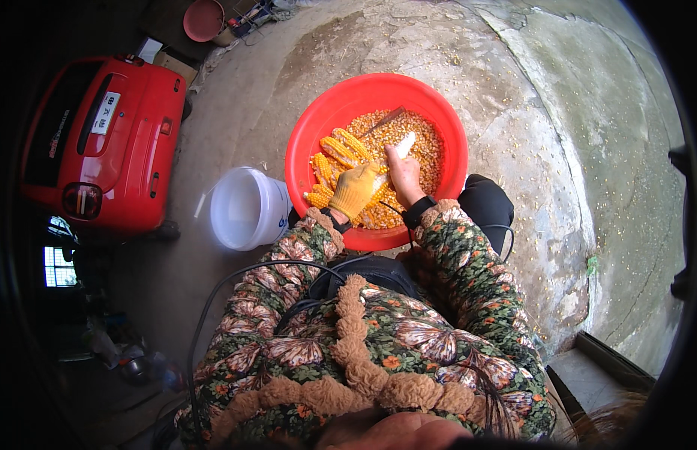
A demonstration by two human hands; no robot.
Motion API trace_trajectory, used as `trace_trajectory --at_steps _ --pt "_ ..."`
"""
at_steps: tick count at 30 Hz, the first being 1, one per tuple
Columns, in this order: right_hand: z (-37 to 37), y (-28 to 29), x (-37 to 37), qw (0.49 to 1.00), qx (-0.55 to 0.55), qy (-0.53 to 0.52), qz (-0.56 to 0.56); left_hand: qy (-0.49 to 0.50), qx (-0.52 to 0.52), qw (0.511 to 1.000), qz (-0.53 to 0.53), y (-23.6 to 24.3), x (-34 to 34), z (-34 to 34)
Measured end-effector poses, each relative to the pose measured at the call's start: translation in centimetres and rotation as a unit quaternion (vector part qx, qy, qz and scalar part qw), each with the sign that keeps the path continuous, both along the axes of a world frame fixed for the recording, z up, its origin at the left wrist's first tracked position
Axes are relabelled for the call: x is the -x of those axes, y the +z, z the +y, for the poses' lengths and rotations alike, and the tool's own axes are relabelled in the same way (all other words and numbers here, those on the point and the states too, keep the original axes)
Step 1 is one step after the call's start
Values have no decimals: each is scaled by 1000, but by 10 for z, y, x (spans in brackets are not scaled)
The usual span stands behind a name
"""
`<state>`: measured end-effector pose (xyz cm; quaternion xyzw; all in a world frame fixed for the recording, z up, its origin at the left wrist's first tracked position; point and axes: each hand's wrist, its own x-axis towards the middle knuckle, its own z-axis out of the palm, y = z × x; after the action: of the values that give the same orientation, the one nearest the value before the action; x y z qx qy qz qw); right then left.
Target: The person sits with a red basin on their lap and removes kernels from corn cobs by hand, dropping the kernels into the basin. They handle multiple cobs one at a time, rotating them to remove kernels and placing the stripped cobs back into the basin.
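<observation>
Inside a red plastic basin (302, 135) lie loose corn kernels (423, 133) and several yellow ears of corn (347, 146), heaped on the left side. A pale, stripped corn cob (404, 144) points up and away from my right hand (405, 178), which is bare and closed around it. My left hand (353, 189), in a yellow work glove, is closed right beside it on an ear of corn (378, 196); kernels show between the hands. Whether both hands grip one and the same cob is hidden. A flat brown strip (383, 120) lies on the kernels near the far rim.
A white bucket (239, 208) stands left of the basin. Farther left is a red car (131, 150). Kernels are scattered over the concrete floor (513, 142). A black cable (213, 300) loops by my left arm. A reddish bowl (203, 20) sits at the far left.
</observation>
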<state>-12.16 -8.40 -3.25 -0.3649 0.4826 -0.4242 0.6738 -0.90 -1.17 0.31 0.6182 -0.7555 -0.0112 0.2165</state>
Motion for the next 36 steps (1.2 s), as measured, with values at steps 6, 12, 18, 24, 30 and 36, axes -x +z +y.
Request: trace_trajectory --at_steps 6,12,18,24,30,36 --pt "-4 -2 3 999 25 20 11 78 -108 967 219 -3 -2 -4" --pt "0 3 6 998 32 51 -7 105 -124 958 236 21 15 2" --pt "-7 9 17 980 48 190 7 143 -164 964 152 35 19 5" --pt "-9 1 9 982 122 143 -10 174 -182 966 50 39 15 8" --pt "-2 1 9 977 137 161 35 79 -87 980 162 32 14 12" --pt "3 10 10 973 172 138 71 71 -65 981 168 15 4 10"
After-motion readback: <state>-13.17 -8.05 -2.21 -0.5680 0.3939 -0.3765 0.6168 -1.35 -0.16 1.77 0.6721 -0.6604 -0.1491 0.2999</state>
